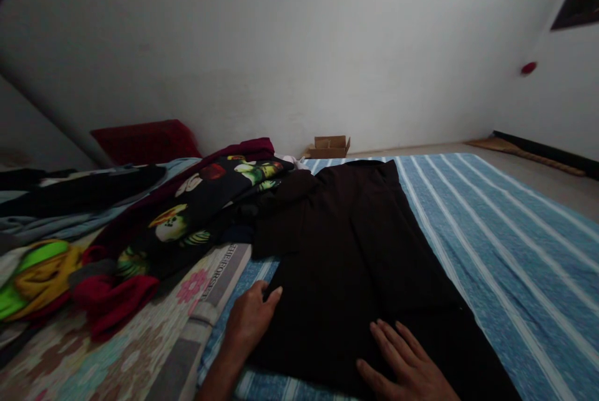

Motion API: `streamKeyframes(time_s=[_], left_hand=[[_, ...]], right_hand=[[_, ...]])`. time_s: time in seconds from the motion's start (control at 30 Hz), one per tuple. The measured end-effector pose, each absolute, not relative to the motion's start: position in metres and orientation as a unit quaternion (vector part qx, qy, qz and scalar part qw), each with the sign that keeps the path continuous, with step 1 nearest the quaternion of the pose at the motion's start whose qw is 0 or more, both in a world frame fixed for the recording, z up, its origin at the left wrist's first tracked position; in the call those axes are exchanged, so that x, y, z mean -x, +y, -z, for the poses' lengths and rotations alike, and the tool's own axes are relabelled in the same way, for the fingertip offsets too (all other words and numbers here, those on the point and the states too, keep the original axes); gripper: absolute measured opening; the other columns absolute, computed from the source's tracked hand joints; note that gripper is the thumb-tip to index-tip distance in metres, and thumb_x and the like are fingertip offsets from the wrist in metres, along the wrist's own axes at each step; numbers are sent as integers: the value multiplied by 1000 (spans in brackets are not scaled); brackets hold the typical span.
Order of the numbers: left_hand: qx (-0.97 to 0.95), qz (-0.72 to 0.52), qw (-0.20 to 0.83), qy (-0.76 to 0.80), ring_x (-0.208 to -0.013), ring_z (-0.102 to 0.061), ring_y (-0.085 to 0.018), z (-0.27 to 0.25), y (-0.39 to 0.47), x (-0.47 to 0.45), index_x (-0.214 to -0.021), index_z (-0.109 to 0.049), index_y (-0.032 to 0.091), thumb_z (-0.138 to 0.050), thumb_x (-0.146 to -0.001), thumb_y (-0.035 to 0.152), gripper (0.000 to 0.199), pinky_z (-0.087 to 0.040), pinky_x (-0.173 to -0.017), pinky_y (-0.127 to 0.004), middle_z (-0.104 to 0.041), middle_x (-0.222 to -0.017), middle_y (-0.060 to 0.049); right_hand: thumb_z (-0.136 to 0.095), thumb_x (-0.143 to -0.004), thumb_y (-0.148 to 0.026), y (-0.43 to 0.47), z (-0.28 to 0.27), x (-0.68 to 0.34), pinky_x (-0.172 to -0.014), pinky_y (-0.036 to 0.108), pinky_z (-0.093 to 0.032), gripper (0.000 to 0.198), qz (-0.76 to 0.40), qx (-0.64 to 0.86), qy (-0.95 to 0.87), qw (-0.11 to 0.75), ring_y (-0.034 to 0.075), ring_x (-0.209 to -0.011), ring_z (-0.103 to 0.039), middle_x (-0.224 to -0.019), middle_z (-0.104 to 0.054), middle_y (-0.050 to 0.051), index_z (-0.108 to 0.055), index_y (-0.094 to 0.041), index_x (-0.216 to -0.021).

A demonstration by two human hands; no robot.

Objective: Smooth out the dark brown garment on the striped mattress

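Observation:
A dark brown-black shirt [327,270] lies spread over a blue striped sheet, its neck end pointing away from me and a short sleeve out to the left. My left hand [250,318] is at the shirt's left edge, fingers curled and the thumb over the cloth, gripping the edge. Near the hem on the right, my right hand [405,360] rests flat on the fabric with its fingers spread. The lower right of the shirt runs out of view.
The blue striped sheet [505,251] extends to the right. On the left, a floral mat [126,357] carries a dark printed cloth [206,195], a crimson cloth [112,301] and a yellow-green cloth [44,276]. By the wall stand an open cardboard box [329,148] and a red object [145,142].

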State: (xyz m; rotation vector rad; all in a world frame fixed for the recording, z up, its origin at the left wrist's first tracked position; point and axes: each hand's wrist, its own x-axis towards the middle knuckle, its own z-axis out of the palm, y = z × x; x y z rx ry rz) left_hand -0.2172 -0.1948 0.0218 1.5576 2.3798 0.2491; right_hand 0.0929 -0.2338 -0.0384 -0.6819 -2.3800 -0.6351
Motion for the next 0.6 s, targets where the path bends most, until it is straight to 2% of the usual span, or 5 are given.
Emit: streamKeyframes(time_s=[0.13, 0.27, 0.33, 0.47, 0.6], left_hand=[[-551, -138, 196, 799, -73, -60, -19, -24, -195, 222, -69, -52, 19, -46, -76, 39, 21, -41, -64, -27, -62, -71, -3], [-555, -189, 232, 776, -62, -55, -18, -30, -197, 223, -56, -42, 21, -50, -68, 43, 26, -37, -56, -26, -51, -56, 2], [-545, -206, 273, 765, -59, -55, -18, -35, -198, 223, -55, -44, 21, -52, -65, 46, 28, -37, -55, -27, -51, -55, 3], [-515, -243, 368, 735, -67, -59, -21, -44, -202, 222, -66, -56, 18, -57, -61, 46, 28, -42, -60, -29, -62, -65, 0], [-517, -248, 355, 738, -67, -59, -22, -42, -205, 224, -64, -55, 19, -55, -62, 46, 27, -42, -61, -30, -61, -63, 0]], right_hand=[[-45, -90, -36, -233, 38, -88, -97, 37, -35, 32, 229, 245, -894, 297, 18, -102, -58, -104, -65, 7, -48, -31, -122], [-44, -91, -33, -233, 37, -65, -100, 42, -32, 26, 224, 240, -886, 329, 19, -103, -57, -104, -65, 7, -54, -27, -114], [-43, -91, -33, -233, 39, -53, -97, 42, -36, 26, 225, 241, -884, 333, 20, -103, -58, -105, -65, 7, -55, -26, -113], [-42, -92, -31, -233, 46, -43, -92, 37, -42, 27, 241, 207, -893, 318, 18, -100, -59, -107, -65, 4, -54, -28, -116], [-45, -91, -28, -234, 51, -44, -86, 33, -48, 30, 238, 207, -894, 319, 16, -102, -59, -109, -65, 0, -52, -34, -119]])
